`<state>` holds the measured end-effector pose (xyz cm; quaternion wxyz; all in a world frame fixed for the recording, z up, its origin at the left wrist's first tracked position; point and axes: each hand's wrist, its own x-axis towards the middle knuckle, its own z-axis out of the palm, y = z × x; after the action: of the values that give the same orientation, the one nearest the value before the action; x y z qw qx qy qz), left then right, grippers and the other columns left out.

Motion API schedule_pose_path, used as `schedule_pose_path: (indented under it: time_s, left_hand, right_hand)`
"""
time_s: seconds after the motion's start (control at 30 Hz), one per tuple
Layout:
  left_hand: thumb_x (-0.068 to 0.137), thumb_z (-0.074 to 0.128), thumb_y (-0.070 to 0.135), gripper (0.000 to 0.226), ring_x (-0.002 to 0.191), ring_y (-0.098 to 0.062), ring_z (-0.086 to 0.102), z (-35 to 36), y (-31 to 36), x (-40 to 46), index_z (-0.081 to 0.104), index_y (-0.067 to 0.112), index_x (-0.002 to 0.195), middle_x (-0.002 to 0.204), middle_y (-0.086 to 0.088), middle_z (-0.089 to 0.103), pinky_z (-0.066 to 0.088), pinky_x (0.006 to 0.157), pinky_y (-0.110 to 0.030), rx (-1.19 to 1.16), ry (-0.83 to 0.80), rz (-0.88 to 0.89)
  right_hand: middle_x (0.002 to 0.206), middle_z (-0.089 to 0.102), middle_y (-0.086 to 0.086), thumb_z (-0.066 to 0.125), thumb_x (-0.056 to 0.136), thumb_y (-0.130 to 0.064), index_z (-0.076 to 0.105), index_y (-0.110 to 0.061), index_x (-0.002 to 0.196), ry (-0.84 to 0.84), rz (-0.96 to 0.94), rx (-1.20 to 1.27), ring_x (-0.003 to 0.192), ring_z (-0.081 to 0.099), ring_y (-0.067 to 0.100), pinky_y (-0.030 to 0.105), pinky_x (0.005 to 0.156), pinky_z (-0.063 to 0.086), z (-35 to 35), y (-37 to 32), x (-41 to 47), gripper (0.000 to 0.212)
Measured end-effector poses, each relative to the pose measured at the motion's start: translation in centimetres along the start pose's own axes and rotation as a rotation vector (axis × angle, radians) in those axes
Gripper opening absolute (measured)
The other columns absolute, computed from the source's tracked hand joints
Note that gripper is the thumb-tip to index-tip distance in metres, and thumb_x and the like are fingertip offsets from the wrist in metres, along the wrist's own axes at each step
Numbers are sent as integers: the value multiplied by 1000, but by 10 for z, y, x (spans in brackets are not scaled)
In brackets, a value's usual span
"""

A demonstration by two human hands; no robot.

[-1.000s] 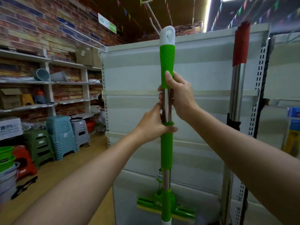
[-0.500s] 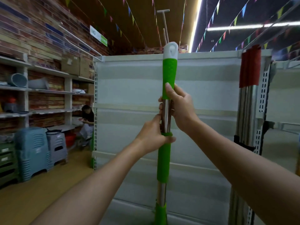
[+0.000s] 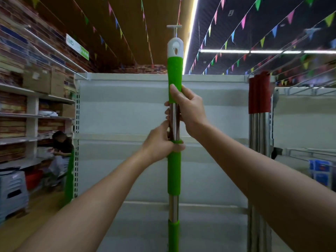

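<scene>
Currently left hand (image 3: 160,146) and right hand (image 3: 189,108), each grip clenched round upright green-sleeved steel mop pole (image 3: 174,175); likely picked up, placing not yet done.

Our arms as we see them: both forearms (image 3: 101,197) bare from the wrists to the lower edge of the view, our left hand (image 3: 160,146) and right hand (image 3: 189,108) uncovered as well, fingers (image 3: 179,147) slim, the right thumb's nail cut short.
</scene>
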<state>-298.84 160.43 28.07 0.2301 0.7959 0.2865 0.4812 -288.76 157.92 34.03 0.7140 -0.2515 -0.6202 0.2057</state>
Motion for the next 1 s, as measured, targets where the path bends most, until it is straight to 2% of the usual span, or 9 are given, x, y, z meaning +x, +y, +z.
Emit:
schedule_pose_path:
  time_s: [0.17,0.37,0.43,0.57,0.77,1.0]
  left_hand:
    - [72,75,9,51,93,-21,67,-10,1,15,49,16,117,98,-6,70,55,84,-48,-36,-49,-8]
    - [73,74,9,51,93,-18,67,-14,-6,24,49,17,117,99,-3,70,57,81,-44,-61,-76,-3]
    - [73,74,10,54,92,-17,66,-16,-6,27,48,19,120,99,-2,70,57,80,-41,-69,-66,6]
    - [72,76,11,54,92,-16,66,-19,-7,34,49,20,119,97,1,69,57,79,-41,-66,-51,33]
    - [73,75,13,50,94,-21,65,-17,-8,42,50,19,117,98,0,69,55,84,-47,-32,-48,29]
    - [71,75,12,50,94,-23,65,-12,-15,51,51,16,115,98,-2,69,55,83,-49,-39,-56,3]
  right_hand:
    - [72,63,8,61,91,-32,58,-26,115,30,-18,-51,54,61,13,28,53,52,6,1,15,26]
    - [73,62,9,60,91,-31,56,-18,126,80,-18,-74,57,61,16,29,54,53,10,7,23,38]
    - [74,62,9,60,91,-31,58,-20,122,84,-28,-79,59,61,17,29,56,54,11,7,27,32]
    - [72,62,8,61,91,-32,61,-32,97,82,-64,-99,60,61,17,31,57,54,11,7,37,6]
    - [75,61,11,60,91,-33,59,-13,124,113,-35,-118,59,60,20,30,57,52,7,16,49,38]
    - [73,60,10,58,92,-33,61,-13,118,98,-21,-114,59,60,20,31,56,52,4,28,56,33]
